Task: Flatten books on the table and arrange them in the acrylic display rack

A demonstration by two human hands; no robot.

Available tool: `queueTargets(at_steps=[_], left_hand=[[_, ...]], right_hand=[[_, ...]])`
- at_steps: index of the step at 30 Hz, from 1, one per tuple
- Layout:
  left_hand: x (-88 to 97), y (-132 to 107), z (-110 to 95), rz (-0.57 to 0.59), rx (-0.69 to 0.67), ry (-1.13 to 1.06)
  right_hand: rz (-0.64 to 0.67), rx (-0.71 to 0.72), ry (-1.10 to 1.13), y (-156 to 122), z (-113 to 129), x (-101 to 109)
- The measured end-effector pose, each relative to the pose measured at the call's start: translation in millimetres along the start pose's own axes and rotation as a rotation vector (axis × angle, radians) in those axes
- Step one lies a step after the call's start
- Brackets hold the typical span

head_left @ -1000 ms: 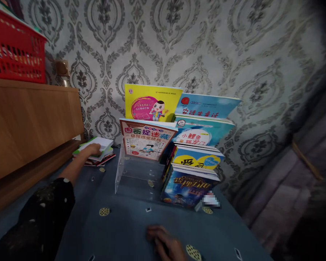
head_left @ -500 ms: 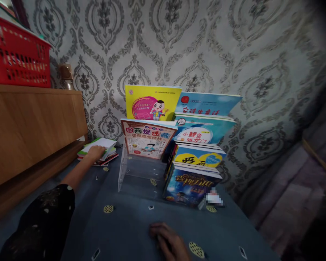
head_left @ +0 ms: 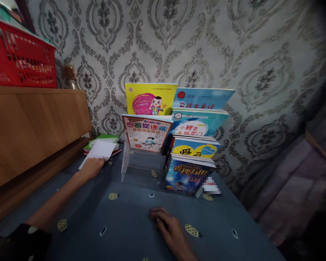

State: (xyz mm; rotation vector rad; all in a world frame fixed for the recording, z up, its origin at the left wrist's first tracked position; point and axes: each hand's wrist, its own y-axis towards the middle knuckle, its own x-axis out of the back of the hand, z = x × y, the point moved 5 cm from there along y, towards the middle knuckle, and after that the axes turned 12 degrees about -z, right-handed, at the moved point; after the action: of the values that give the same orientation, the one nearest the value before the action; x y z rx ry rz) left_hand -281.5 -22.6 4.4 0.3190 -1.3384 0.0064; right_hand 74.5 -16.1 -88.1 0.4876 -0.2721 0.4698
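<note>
My left hand (head_left: 93,168) is closed on the near edge of a thin white-covered book (head_left: 99,149). That book slants over a small pile of books, topped by a green one (head_left: 108,138), beside the wooden cabinet. My right hand (head_left: 167,222) rests on the dark blue cloth with loosely bent fingers, thumb apart, and nothing in it. In front stands a clear acrylic book rack (head_left: 125,165). Its left side holds a yellow book (head_left: 152,98) behind a picture-puzzle book (head_left: 149,134). Its right side holds several books in tiers, a dark blue book (head_left: 186,177) at the front.
On the left, a red plastic basket (head_left: 29,54) sits on the wooden cabinet (head_left: 40,116) near a small brown object (head_left: 70,74). Patterned wallpaper (head_left: 206,43) rises behind the rack. A curtain (head_left: 282,188) hangs at right. A blurred white item (head_left: 211,186) lies beside the rack.
My left hand has drawn the white-covered book toward me, partly off the pile. My right hand stays on the cloth. The view has shifted slightly.
</note>
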Motion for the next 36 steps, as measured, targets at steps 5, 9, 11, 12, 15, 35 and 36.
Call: queueTargets(at_steps=[5,9,11,12,15,35,36], left_hand=[[9.8,-67.8,-34.4,0.169,-0.126,-0.209],[19.1,-103.4,-62.1,0.513,-0.297,-0.923],[13.5,-96.2,-52.1,0.466,-0.238,-1.033],[7.2,-87.9,-41.3,0.359,-0.195,-0.994],[-21.3,-65.3,-1.8,-0.005,0.034,-0.688],[-67.1,-114.1,-113.2,-0.21,-0.259,-0.348],[-64.0,-114.3,-124.6,-0.225,-0.281,-0.362]], right_hand=[[0.02,-0.028,-0.013,-0.3,5.8,-0.3],[0.023,-0.031,-0.013,-0.3,6.3,-0.8],[0.02,-0.033,-0.005,-0.4,6.6,-1.3],[0.023,-0.03,-0.005,-0.5,6.8,-1.8],[0.033,-0.016,-0.016,-1.0,7.6,-3.5],[-0.048,0.155,-0.138,-5.0,20.3,-4.5],[-0.058,0.172,-0.145,-5.4,22.5,-3.6]])
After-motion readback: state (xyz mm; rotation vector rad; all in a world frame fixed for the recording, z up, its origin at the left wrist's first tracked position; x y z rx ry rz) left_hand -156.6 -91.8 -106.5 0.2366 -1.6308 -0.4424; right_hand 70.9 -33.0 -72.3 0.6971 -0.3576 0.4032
